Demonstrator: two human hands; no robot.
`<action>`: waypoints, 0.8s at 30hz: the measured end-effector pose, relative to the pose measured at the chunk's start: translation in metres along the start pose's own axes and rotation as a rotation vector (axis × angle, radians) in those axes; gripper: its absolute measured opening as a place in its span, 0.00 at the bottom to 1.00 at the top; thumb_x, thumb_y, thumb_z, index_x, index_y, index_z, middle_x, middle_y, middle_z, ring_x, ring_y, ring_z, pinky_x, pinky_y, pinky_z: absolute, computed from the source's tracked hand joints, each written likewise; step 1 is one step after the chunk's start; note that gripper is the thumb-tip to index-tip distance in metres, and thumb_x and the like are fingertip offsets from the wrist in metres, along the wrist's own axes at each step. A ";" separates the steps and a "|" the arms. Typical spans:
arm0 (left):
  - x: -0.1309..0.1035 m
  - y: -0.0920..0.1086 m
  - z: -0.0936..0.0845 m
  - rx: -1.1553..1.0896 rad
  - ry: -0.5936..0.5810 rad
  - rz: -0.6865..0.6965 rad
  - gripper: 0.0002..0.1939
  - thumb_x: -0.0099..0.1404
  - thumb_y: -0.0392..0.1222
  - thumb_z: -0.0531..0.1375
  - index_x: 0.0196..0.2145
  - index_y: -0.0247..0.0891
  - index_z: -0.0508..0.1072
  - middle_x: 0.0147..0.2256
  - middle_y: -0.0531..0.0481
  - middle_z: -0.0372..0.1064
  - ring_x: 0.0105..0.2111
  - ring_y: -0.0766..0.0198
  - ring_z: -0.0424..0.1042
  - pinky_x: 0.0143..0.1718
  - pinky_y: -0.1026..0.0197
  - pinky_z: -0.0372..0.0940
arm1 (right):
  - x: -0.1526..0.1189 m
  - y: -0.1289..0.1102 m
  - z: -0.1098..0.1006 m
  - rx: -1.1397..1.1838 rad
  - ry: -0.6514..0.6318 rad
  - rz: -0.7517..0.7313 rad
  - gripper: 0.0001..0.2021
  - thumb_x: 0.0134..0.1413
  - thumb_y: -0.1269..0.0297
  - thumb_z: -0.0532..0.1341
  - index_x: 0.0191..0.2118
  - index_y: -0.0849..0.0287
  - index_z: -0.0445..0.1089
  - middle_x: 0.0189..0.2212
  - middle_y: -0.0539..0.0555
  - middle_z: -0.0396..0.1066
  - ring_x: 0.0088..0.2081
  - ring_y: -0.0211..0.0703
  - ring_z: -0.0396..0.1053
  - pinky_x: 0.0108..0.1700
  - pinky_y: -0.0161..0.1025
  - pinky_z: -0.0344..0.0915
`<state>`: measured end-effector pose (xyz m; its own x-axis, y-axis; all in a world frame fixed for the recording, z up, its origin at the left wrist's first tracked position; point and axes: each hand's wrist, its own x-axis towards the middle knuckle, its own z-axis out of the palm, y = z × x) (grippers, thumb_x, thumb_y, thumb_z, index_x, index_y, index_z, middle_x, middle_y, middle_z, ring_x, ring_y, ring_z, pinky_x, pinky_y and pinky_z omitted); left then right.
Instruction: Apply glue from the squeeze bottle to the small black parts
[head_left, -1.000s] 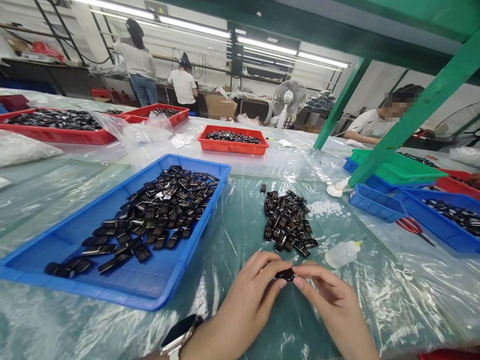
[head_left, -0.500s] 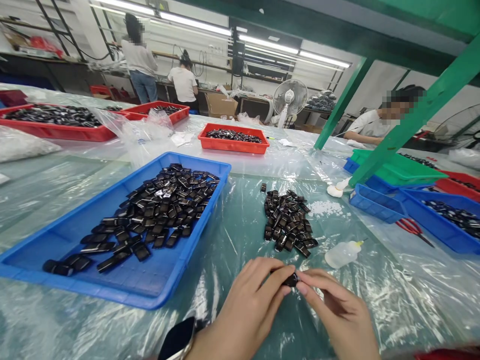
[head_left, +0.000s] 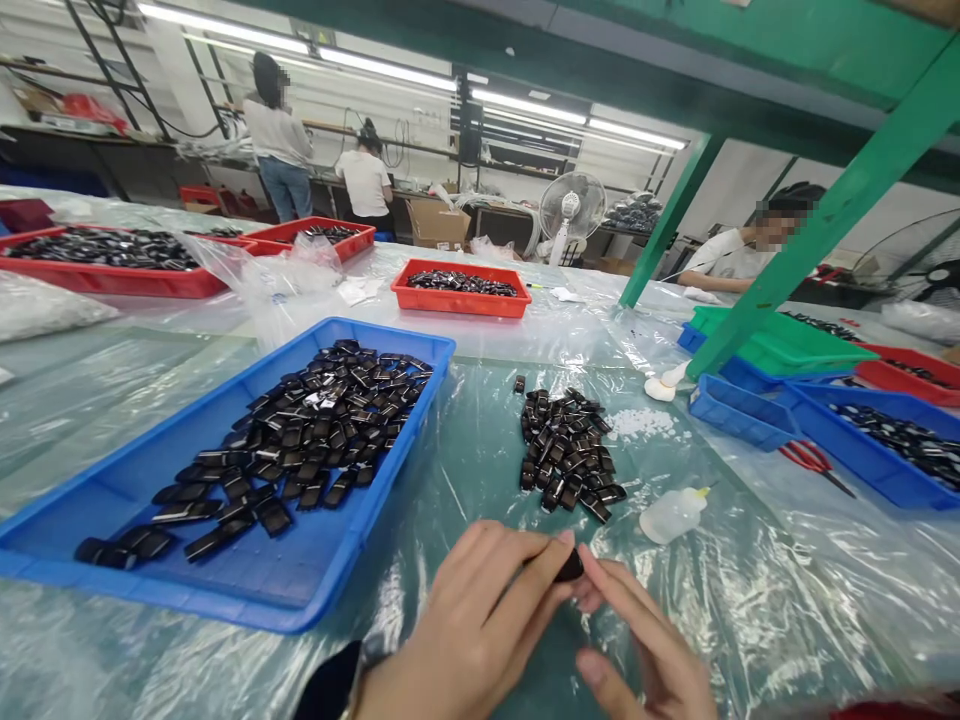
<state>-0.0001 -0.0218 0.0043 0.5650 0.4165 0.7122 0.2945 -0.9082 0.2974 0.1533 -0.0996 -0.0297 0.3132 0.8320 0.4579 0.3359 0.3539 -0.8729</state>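
Observation:
Between the fingertips of my left hand [head_left: 480,610] is a small glossy black plastic piece [head_left: 572,567], mostly covered by the fingers. My right hand [head_left: 652,640] is close against it on the right: the index fingertip meets the piece's edge while the thumb stands well apart, so this hand is open. A pile of similar dark pieces [head_left: 566,450] lies on the plastic-covered table just beyond my hands. To the left, a blue tray [head_left: 262,590] holds many more of them. A squeeze bottle [head_left: 673,515] with a yellowish tip lies right of the pile.
Small white bits [head_left: 643,424] are scattered beside the pile. Red-handled scissors [head_left: 810,458] lie near small blue bins [head_left: 742,415]. A slanted green post [head_left: 817,220] rises at the right. Red trays [head_left: 461,300] stand farther back. Several people work in the background.
My right thumb has come away from the black piece and dropped lower. Both hands have shifted slightly left in view, the left still gripping the piece. The camera view has tilted a little.

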 end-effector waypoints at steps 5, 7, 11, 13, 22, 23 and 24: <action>0.015 -0.013 -0.067 0.690 0.343 -0.135 0.30 0.70 0.32 0.58 0.67 0.45 0.57 0.48 0.44 0.73 0.49 0.52 0.71 0.54 0.47 0.63 | 0.012 0.014 -0.047 -0.073 0.417 -0.101 0.23 0.60 0.67 0.65 0.59 0.42 0.68 0.47 0.52 0.71 0.46 0.43 0.69 0.51 0.41 0.66; 0.014 -0.027 -0.081 0.803 0.244 -0.380 0.28 0.72 0.36 0.55 0.68 0.41 0.57 0.58 0.38 0.66 0.59 0.38 0.63 0.58 0.32 0.57 | 0.025 0.032 -0.074 -0.096 0.480 -0.054 0.29 0.53 0.66 0.69 0.60 0.48 0.64 0.50 0.54 0.68 0.50 0.47 0.68 0.53 0.44 0.64; 0.007 -0.049 -0.060 0.613 0.013 -0.270 0.33 0.69 0.26 0.47 0.70 0.35 0.49 0.69 0.35 0.48 0.65 0.42 0.57 0.61 0.38 0.59 | 0.051 0.069 -0.100 -0.139 0.281 0.234 0.49 0.46 0.50 0.71 0.69 0.51 0.44 0.66 0.62 0.56 0.63 0.59 0.58 0.60 0.55 0.58; 0.007 -0.053 -0.032 0.492 -0.234 -0.145 0.44 0.58 0.17 0.43 0.70 0.40 0.49 0.69 0.42 0.49 0.64 0.52 0.60 0.59 0.47 0.64 | 0.058 0.079 -0.096 -0.090 0.140 0.359 0.52 0.47 0.47 0.69 0.70 0.48 0.37 0.65 0.62 0.59 0.63 0.59 0.60 0.57 0.54 0.63; 0.036 -0.072 0.034 0.444 -0.607 0.014 0.24 0.65 0.19 0.50 0.55 0.33 0.67 0.57 0.38 0.69 0.50 0.55 0.73 0.52 0.54 0.66 | 0.052 0.091 -0.097 0.013 0.161 0.428 0.28 0.52 0.43 0.66 0.50 0.51 0.56 0.47 0.60 0.77 0.50 0.55 0.73 0.44 0.46 0.72; 0.036 -0.071 0.033 0.431 -0.603 0.007 0.19 0.66 0.21 0.51 0.51 0.33 0.69 0.52 0.39 0.73 0.47 0.55 0.74 0.49 0.54 0.67 | 0.052 0.091 -0.098 0.021 0.164 0.429 0.28 0.51 0.43 0.66 0.51 0.51 0.56 0.46 0.60 0.77 0.49 0.54 0.73 0.44 0.45 0.72; 0.035 -0.069 0.032 0.416 -0.597 -0.005 0.15 0.68 0.22 0.52 0.47 0.34 0.70 0.47 0.40 0.74 0.44 0.54 0.74 0.47 0.53 0.68 | 0.051 0.091 -0.098 0.026 0.163 0.430 0.28 0.51 0.43 0.67 0.51 0.51 0.57 0.45 0.59 0.78 0.48 0.54 0.74 0.44 0.45 0.71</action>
<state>0.0241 0.0569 -0.0113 0.8521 0.4803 0.2078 0.4999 -0.8646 -0.0516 0.2872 -0.0669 -0.0688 0.5559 0.8281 0.0720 0.1229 0.0038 -0.9924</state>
